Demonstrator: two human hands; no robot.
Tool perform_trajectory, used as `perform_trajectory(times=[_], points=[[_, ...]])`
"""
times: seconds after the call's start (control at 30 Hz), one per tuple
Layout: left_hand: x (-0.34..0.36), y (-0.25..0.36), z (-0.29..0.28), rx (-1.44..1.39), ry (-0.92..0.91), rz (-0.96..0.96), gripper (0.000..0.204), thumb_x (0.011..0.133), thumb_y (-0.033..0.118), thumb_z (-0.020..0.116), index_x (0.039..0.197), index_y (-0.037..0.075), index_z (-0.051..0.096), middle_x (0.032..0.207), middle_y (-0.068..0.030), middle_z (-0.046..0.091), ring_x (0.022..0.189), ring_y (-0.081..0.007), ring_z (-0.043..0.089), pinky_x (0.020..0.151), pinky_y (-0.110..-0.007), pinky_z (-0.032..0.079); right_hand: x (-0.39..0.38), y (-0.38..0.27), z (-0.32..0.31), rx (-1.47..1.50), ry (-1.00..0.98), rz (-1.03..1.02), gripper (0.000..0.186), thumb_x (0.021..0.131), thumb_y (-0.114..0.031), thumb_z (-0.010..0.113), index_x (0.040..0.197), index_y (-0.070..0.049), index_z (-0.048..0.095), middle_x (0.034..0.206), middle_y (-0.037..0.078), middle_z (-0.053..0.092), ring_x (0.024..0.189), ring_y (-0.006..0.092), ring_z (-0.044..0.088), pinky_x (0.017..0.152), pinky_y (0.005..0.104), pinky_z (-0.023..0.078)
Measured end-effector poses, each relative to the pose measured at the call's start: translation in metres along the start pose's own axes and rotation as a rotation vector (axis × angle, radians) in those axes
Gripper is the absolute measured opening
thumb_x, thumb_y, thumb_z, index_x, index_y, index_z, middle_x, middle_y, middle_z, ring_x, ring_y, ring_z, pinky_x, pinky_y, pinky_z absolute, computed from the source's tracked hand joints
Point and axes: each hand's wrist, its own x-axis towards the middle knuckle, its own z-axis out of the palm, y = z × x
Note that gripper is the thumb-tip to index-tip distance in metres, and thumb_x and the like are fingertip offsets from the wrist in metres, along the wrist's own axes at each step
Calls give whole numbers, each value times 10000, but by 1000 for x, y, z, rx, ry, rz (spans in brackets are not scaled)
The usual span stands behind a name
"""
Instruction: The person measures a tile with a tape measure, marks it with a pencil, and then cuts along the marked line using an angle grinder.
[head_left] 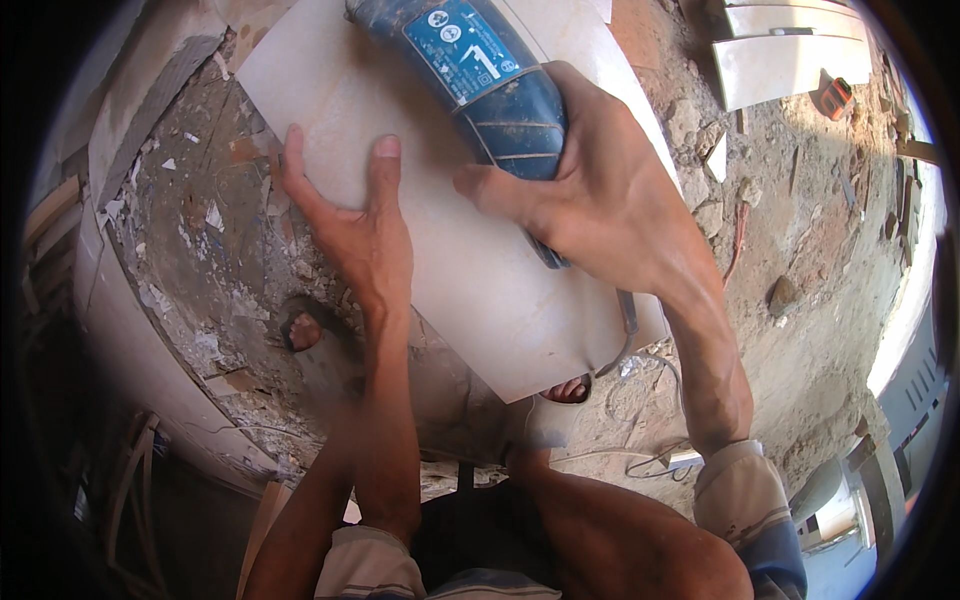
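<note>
A large pale, glossy tile lies at a slant in front of me, its near corner by my right foot. My right hand is wrapped round the rear grip of a blue corded power tool above the tile. The tool's front end runs out past the top of the picture, so its working end is hidden. Its dark cable hangs down over the tile's near right edge. My left hand rests at the tile's left edge, thumb on the surface and fingers apart, holding nothing else.
Rough, dusty ground with chips and rubble surrounds the tile. Pale tile pieces lie at the far right beside an orange-and-black tape measure. A stone sits to the right. Thin wire loops near my feet.
</note>
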Motion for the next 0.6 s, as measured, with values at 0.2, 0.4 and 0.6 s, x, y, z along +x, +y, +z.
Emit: perform_trajectory(times=[0.2, 0.4, 0.6], points=[[0, 1, 2, -12, -7, 24, 871, 989, 377, 828, 1618, -4, 363, 1535, -274, 465, 1410, -359, 529, 1177, -486, 444, -5, 2, -1, 28, 8, 12, 536, 841, -286, 874, 1176, 71, 653, 818, 82, 686, 629, 141, 641, 565, 308, 522], [1, -3, 0, 54, -11, 43, 845, 988, 284, 828, 1629, 43, 331, 1544, -292, 475, 1360, -379, 578, 1134, -480, 518, -9, 3, -1, 4, 4, 21, 534, 843, -284, 873, 1179, 68, 654, 829, 85, 689, 640, 141, 647, 573, 309, 529], [0, -3, 0, 40, -25, 37, 848, 995, 302, 819, 1631, 35, 326, 1579, -291, 424, 1394, -390, 549, 1152, -481, 513, -14, 4, -3, -3, -8, 22, 536, 839, -278, 871, 1192, 63, 655, 841, 89, 695, 645, 149, 652, 584, 309, 535]])
